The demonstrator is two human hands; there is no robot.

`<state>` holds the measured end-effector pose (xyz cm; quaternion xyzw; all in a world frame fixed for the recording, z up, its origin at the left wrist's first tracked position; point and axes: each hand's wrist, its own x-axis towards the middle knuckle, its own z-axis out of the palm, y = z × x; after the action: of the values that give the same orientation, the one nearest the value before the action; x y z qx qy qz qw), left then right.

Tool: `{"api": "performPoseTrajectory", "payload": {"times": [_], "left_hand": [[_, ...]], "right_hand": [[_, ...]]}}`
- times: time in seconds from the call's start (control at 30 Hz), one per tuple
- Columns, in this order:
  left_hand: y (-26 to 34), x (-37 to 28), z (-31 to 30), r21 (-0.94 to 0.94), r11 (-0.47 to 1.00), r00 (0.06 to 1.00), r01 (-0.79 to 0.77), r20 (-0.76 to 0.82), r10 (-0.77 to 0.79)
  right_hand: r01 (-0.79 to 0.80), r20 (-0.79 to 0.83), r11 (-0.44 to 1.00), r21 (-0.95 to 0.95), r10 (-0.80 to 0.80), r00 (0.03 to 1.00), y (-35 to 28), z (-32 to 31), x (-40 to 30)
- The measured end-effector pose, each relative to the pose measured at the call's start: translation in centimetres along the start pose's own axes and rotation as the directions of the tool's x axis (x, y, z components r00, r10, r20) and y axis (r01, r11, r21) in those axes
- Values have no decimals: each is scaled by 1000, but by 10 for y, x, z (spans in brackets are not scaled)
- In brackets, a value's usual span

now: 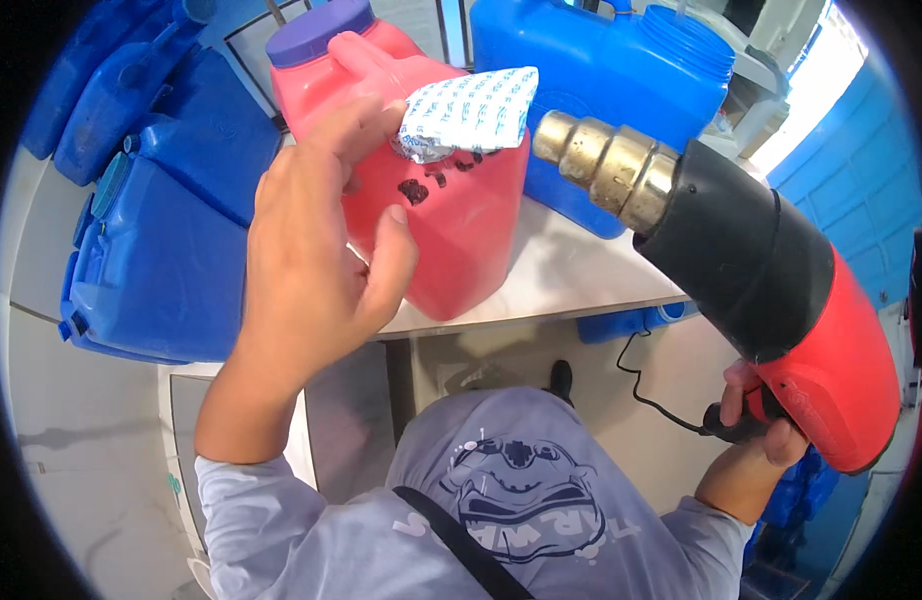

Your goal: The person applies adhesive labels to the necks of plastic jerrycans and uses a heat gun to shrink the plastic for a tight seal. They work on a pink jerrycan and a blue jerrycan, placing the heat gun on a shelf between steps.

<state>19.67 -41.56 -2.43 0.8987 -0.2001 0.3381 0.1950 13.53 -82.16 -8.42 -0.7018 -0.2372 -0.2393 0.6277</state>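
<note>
My right hand (757, 420) is closed on the handle of a red and black heat gun (761, 255), whose stepped metal nozzle points up and left. A printed foil-backed plastic seal (472, 109) lies near the top of a pink plastic jerrycan (461, 240) with a purple cap (318, 31). My left hand (318, 225) is at the jerrycan's left side, its fingertips at the left edge of the seal; thumb and fingers are apart below. Whether the fingertips pinch the seal is hard to see. Dark handwritten marks show on the jerrycan under the seal.
A large blue jerrycan (581, 67) with an uncapped threaded neck stands behind on the white table (573, 277). Several blue jerrycans (161, 270) are stacked at the left. A black cord (656, 405) hangs below the heat gun, near a blue container (618, 324) under the table edge.
</note>
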Motion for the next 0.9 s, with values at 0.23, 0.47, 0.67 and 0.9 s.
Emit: {"api": "performPoseTrajectory", "payload": {"times": [0.23,0.47,0.67,0.9], "left_hand": [[2,3,4,156,987,997,-49,-50,58],[3,6,6,272,958,992,-86,-67,108],[3,7,9,318,945,989,-76,-100,113],[5,14,4,345,930,989,-124,-32,143]], "right_hand": [[4,18,1000,17,-4,1000,15,-8,25],[-9,58,999,44,6,998,33,-13,46],[-26,93,998,65,20,995,46,-16,58],[-29,123,996,85,18,992,54,-14,65]]}}
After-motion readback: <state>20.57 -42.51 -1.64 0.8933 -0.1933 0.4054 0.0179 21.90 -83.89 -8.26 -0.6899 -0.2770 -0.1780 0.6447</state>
